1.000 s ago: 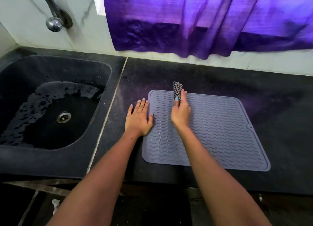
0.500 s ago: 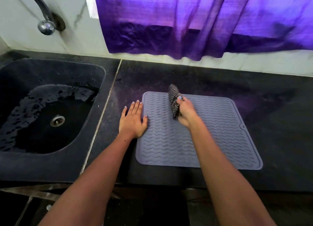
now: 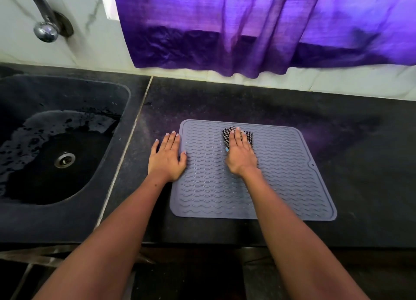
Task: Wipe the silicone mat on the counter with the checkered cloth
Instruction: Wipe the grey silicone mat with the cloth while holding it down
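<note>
A grey silicone mat (image 3: 281, 182) with wavy ridges lies flat on the black counter (image 3: 360, 153). A bunched black-and-white checkered cloth (image 3: 227, 135) sits on the mat near its far edge. My right hand (image 3: 240, 153) lies flat on top of the cloth with straight fingers and presses it onto the mat; most of the cloth is hidden under the hand. My left hand (image 3: 166, 158) rests flat across the mat's left edge, fingers straight, thumb on the mat.
A wet black sink (image 3: 33, 221) with a metal drain (image 3: 64, 159) lies to the left, a chrome tap (image 3: 46, 29) above it. A purple curtain (image 3: 247, 29) hangs over the back wall. The counter's front edge runs just below the mat.
My right hand held the cloth upright in a pinch; now the cloth lies down on the mat with the hand flat over it, shifted a little right. My left hand stayed at the mat's edge.
</note>
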The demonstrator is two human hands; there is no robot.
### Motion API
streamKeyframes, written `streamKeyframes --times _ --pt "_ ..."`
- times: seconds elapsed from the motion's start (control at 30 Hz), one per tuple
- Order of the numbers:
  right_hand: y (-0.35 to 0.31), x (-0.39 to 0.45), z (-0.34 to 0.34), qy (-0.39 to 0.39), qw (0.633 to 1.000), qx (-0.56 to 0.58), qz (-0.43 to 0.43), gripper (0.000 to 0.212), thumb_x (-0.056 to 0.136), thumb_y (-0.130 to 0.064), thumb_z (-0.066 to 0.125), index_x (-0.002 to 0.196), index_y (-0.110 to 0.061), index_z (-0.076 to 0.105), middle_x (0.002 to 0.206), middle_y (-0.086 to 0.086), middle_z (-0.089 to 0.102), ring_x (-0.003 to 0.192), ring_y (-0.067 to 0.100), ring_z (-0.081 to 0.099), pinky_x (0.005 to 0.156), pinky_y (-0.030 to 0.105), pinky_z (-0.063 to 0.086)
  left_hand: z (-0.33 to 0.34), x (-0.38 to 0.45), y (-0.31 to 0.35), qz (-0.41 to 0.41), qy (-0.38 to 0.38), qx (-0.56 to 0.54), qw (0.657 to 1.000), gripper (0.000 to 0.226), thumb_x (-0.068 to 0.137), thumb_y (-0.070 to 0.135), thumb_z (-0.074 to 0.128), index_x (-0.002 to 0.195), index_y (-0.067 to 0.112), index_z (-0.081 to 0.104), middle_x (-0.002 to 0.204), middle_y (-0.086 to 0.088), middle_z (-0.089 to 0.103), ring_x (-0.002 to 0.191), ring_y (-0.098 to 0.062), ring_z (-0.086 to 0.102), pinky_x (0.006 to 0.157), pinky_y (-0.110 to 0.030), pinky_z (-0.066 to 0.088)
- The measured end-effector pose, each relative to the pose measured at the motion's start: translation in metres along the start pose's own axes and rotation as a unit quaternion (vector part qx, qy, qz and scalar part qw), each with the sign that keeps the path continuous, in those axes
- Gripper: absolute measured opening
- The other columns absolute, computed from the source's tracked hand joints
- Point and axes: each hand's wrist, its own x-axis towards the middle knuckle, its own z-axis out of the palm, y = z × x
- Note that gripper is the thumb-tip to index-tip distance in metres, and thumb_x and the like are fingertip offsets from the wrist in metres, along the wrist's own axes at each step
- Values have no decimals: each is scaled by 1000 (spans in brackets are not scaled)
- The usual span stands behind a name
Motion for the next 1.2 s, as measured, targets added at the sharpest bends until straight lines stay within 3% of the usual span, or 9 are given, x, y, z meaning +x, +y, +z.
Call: streamKeyframes --times 0.1,0.23,0.3,0.47,0.57,0.8,0.93,1.03,1.2 --pt "6 12 -13 -35 982 187 -2 62 97 -7 39 151 -11 8 159 5 -1 146 21 7 117 34 13 0 0 0 1 2 3 1000 74 84 48 8 150 15 11 159 0 8 146 -13 2 119 -38 -1" --pt "27 21 -51 50 844 518 128 46 99 -6 34 145 -12 33 136 11 48 109 22 55 88 32 48 0 -1 -1 3 3 -2 1000 74 85 48 8 150 15 11 159 0 8 146 -13 3 119 -38 -1" --pt "30 17 -55 103 896 411 133 51 99 -7 35 149 -12 23 155 6 25 140 24 30 115 36 27 0 0 0 2 4 -2 1000 74 85 49 9 150 15 11 159 0 9 146 -12 3 119 -38 -1" --pt "14 -4 -6 61 993 81 54 65 97 -22 40 151 -14 4 158 14 -1 146 30 3 121 40 6 0 0 -1 0 2 1 1000 74 84 49 9 150 16 12 159 1 9 146 -12 3 119 -38 0" --pt "16 -4 6 58 996 49 52 68 98 -42 33 151 -16 -1 158 11 -7 147 25 -3 119 36 1 2 1 -1 -2 6 1 1000 73 85 49 10 150 15 12 159 1 10 146 -12 4 119 -38 0" --pt "23 5 -11 45 984 168 46 61 97 -16 41 151 -22 13 159 4 12 144 24 20 117 33 20 2 0 -1 -1 5 0 1000 74 84 49 10 150 15 12 158 0 10 146 -13 4 119 -38 -1" --pt "45 9 -45 133 864 462 153 49 98 -14 42 146 -16 31 142 9 45 121 24 50 94 26 38 2 1 -3 4 8 -10 1000 74 84 49 11 150 15 14 158 0 11 146 -13 4 119 -38 0" --pt "62 -10 -52 216 896 324 213 55 98 -15 41 149 -14 20 148 10 38 135 29 38 110 35 33 1 0 -2 4 11 -7 1000 75 84 49 11 150 14 15 158 -1 11 146 -14 5 119 -38 1" --pt "75 -28 -9 151 977 53 140 64 93 -3 39 149 -3 9 158 13 13 146 23 13 121 34 11 2 0 -2 4 10 -1 1000 75 84 49 9 150 13 14 158 -2 11 146 -14 5 119 -38 1"
